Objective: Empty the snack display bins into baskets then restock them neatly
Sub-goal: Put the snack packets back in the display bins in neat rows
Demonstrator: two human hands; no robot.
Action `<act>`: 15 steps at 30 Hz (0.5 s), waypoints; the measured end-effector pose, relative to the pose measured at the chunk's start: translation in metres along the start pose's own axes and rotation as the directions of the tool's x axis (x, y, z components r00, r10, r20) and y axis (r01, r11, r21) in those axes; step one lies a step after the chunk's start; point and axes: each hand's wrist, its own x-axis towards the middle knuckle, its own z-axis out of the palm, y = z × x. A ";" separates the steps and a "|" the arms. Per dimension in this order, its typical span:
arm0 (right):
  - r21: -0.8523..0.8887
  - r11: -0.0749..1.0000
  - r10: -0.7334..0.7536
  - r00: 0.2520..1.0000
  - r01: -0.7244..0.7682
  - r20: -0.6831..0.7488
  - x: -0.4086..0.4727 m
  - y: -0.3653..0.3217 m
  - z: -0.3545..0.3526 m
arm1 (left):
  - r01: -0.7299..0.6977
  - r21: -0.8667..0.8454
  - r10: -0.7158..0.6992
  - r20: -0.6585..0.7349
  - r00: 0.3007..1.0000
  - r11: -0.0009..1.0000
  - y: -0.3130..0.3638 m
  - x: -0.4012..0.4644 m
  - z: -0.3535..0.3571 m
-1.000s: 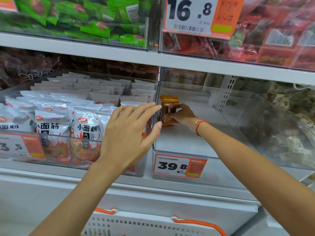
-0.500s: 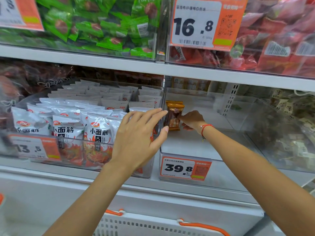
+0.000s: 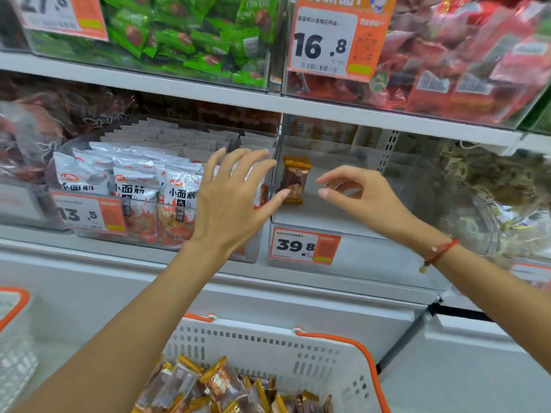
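A clear acrylic bin (image 3: 343,216) on the middle shelf holds one gold-and-brown snack packet (image 3: 295,179), standing upright against its left wall. My left hand (image 3: 232,201) is spread flat in front of that wall, thumb tip close to the packet. My right hand (image 3: 357,192) hovers inside the bin to the right of the packet, fingers loosely curled, holding nothing. Below, a white basket with orange handles (image 3: 301,350) contains several of the same gold-and-brown packets (image 3: 226,389).
The bin to the left is packed with white and red snack bags (image 3: 134,186). Price tags read 39.8 (image 3: 304,245) and 13.5 (image 3: 89,214). Upper-shelf bins hold green (image 3: 185,40) and red packets (image 3: 465,73). A second basket's orange rim (image 3: 15,305) shows at the left edge.
My right hand let go of the packet and drew back to the right; the packet now stands alone against the bin wall. The view tilted down, revealing the basket's contents.
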 end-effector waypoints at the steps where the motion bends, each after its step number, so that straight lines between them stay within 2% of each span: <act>1: -0.026 0.998 -0.059 0.998 0.059 0.006 -0.021 -0.013 0.001 | 0.009 -0.033 -0.012 -0.082 0.997 0.999 0.004 -0.008 -0.012; 3: -0.123 0.986 -0.098 0.991 0.109 0.096 -0.060 -0.023 0.012 | 0.068 -0.110 -0.085 -0.162 0.983 0.992 0.010 -0.043 -0.034; 4: -0.187 0.978 -0.065 0.984 0.096 0.166 -0.077 -0.021 0.023 | 0.118 -0.140 -0.139 -0.158 0.978 0.983 0.010 -0.069 -0.043; 6: -0.263 0.965 0.069 0.961 0.004 0.267 -0.115 -0.004 0.056 | 0.245 -0.123 -0.254 -0.057 0.966 0.962 0.002 -0.134 -0.053; 8: -0.332 0.924 0.276 0.933 -0.192 0.229 -0.165 0.024 0.100 | 0.371 -0.015 -0.365 0.149 0.919 0.929 -0.011 -0.201 -0.054; 10: -0.422 0.805 0.485 0.873 -0.417 0.061 -0.221 0.053 0.138 | 0.458 0.131 -0.472 0.369 0.801 0.879 -0.027 -0.257 -0.052; 12: -0.480 0.685 0.616 0.787 -0.549 -0.021 -0.269 0.072 0.161 | 0.491 0.304 -0.573 0.530 0.625 0.816 -0.042 -0.302 -0.054; 13: -0.512 0.672 0.615 0.788 -0.535 -0.017 -0.286 0.079 0.167 | 0.502 0.387 -0.628 0.578 0.521 0.773 -0.048 -0.319 -0.057; 15: -0.576 0.690 0.542 0.841 -0.438 0.009 -0.305 0.088 0.174 | 0.523 0.530 -0.731 0.597 0.329 0.668 -0.056 -0.338 -0.063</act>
